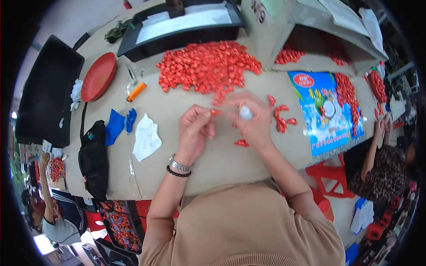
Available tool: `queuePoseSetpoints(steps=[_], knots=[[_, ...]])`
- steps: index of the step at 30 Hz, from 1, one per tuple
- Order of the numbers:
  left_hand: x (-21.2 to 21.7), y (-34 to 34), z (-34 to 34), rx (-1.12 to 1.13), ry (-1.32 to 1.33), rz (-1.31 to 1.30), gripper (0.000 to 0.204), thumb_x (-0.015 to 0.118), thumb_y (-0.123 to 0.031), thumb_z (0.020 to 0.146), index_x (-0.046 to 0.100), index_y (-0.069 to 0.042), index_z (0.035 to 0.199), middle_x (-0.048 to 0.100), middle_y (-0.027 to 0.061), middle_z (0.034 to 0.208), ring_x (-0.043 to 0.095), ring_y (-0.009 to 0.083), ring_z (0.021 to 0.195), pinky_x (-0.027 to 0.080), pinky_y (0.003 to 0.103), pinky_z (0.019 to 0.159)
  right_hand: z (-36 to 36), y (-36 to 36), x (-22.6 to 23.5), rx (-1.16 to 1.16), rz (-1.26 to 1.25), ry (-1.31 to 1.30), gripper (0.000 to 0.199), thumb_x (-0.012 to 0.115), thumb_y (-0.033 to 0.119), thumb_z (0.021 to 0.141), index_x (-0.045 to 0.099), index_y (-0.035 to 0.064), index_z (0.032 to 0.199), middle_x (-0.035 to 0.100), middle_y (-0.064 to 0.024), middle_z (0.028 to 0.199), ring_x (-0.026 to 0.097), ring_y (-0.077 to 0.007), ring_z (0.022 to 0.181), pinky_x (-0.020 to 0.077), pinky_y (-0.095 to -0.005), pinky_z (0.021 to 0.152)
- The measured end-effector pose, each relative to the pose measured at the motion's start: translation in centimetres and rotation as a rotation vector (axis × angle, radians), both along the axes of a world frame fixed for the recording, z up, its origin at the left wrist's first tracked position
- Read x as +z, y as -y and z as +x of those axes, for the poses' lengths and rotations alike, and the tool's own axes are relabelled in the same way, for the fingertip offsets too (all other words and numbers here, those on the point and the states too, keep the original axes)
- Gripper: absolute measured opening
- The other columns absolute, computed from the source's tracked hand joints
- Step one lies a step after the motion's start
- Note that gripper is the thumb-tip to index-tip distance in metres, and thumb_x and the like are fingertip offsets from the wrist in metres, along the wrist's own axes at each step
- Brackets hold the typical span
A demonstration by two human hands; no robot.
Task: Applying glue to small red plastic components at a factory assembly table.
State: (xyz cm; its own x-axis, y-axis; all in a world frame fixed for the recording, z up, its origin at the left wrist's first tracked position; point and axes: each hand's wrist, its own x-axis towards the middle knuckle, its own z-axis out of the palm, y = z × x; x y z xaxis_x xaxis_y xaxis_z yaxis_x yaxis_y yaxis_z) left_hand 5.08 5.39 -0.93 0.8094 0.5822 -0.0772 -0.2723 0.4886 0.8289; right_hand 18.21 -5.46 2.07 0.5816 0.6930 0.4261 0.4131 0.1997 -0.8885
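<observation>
My left hand (194, 129), with a silver and a black bracelet at its wrist, pinches a small glossy red piece (214, 112) between thumb and fingertips. Opposite it, my right hand (255, 119) is closed around a small white rounded thing (245, 112) whose kind I cannot make out; its fingertips are smeared by motion. Beyond both hands spreads a big heap of similar red pieces (204, 66). Several loose red pieces (280, 123) lie to the right of my right hand, and another red piece (242, 142) is on the table below it.
A black tray with white lining (186, 32) stands behind the heap. At left are a red dish (98, 76), an orange-handled cutter (136, 91), a white cloth (146, 138) and a black bag (94, 155). A box (259, 42) and blue printed sheet (326, 126) occupy the right; people work either side.
</observation>
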Motion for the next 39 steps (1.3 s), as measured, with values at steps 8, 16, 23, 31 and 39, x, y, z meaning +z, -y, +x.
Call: queuePoseSetpoints(steps=[8, 16, 23, 31, 39], knots=[[2.0, 3.7, -0.2, -0.051, -0.353, 0.630, 0.010, 0.059, -0.010, 0.090, 0.059, -0.001, 0.090, 0.056, 0.0026, 0.063, 0.050, 0.0083, 0.053, 0.040, 0.024, 0.047, 4.0, 7.5, 3.3, -0.299, 0.032, -0.343, 0.008, 0.065, 0.001, 0.081, 0.065, 0.0004, 0.089, 0.062, -0.0010, 0.079, 0.058, -0.0077, 0.071, 0.0475, -0.0214, 0.065], [0.7, 5.5, 0.0, 0.026, -0.604, 1.419, 0.019, 0.063, -0.010, 0.085, 0.058, 0.002, 0.098, 0.059, 0.0162, 0.100, 0.056, 0.0250, 0.094, 0.045, 0.034, 0.079, 7.8, 12.0, -2.7, -0.378, -0.133, -0.304, 0.015, 0.062, -0.001, 0.082, 0.065, -0.0001, 0.097, 0.066, -0.0041, 0.097, 0.059, -0.0086, 0.081, 0.0492, -0.0231, 0.070], [-0.5, 7.2, 1.7, -0.088, -0.479, 1.464, 0.082, 0.079, -0.030, 0.069, 0.036, -0.001, 0.133, 0.033, 0.0277, 0.137, 0.032, 0.0418, 0.128, 0.031, 0.044, 0.104, 7.7, 11.4, -4.3, -0.243, -0.133, -0.251, 0.021, 0.063, 0.002, 0.079, 0.064, 0.0020, 0.100, 0.061, -0.0097, 0.116, 0.060, -0.0109, 0.083, 0.0507, -0.0249, 0.068], [0.0, 7.7, 6.3, -0.243, -0.435, 1.577, 0.111, 0.085, -0.040, 0.053, 0.028, -0.001, 0.140, 0.029, 0.0256, 0.142, 0.024, 0.0421, 0.134, 0.026, 0.047, 0.109, 7.7, 10.1, -2.8, -0.106, -0.273, -0.257, 0.028, 0.061, 0.003, 0.078, 0.063, 0.0025, 0.106, 0.063, -0.0076, 0.104, 0.057, -0.0077, 0.066, 0.0477, -0.0236, 0.056], [0.7, 7.5, 11.9, -0.327, -0.208, 1.623, 0.106, 0.085, -0.040, 0.052, 0.034, -0.004, 0.138, 0.036, 0.0208, 0.139, 0.027, 0.0434, 0.132, 0.027, 0.049, 0.107, 8.7, 11.6, -3.1, -0.128, -0.151, -0.313, 0.031, 0.059, -0.006, 0.079, 0.059, 0.0016, 0.109, 0.058, -0.0134, 0.124, 0.054, -0.0180, 0.112, 0.0434, -0.0302, 0.094]])
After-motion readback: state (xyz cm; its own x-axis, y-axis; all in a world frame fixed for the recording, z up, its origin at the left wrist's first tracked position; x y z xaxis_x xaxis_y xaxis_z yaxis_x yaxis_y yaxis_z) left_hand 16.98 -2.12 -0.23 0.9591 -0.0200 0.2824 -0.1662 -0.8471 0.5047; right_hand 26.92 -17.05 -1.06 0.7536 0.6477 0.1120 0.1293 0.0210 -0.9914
